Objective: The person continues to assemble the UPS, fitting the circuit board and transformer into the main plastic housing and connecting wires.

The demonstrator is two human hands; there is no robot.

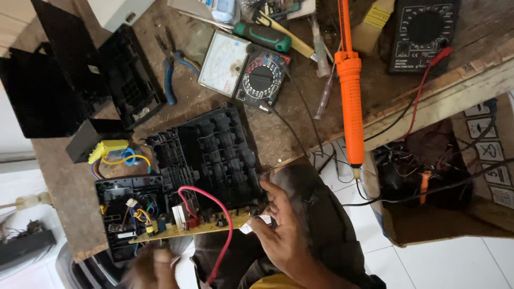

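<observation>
Two hands meet at a thin tan circuit board (pixel 187 227) jutting over the rough wooden bench's (pixel 64 182) edge, below a ribbed black plastic housing (pixel 209 155). Right hand (pixel 281 227) pinches its end; blurred left hand's (pixel 152 267) grip cannot be told.

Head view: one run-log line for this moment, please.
right hand: holds circuit board edge | left hand: blurred, below board | red wire: loops over board | analog multimeter: on bench

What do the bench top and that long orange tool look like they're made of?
The bench top looks like bare, worn wood: brown, rough and stained. The orange tool seems to be moulded plastic, smooth with a dull sheen; its pale tip looks like a different plastic.
</observation>
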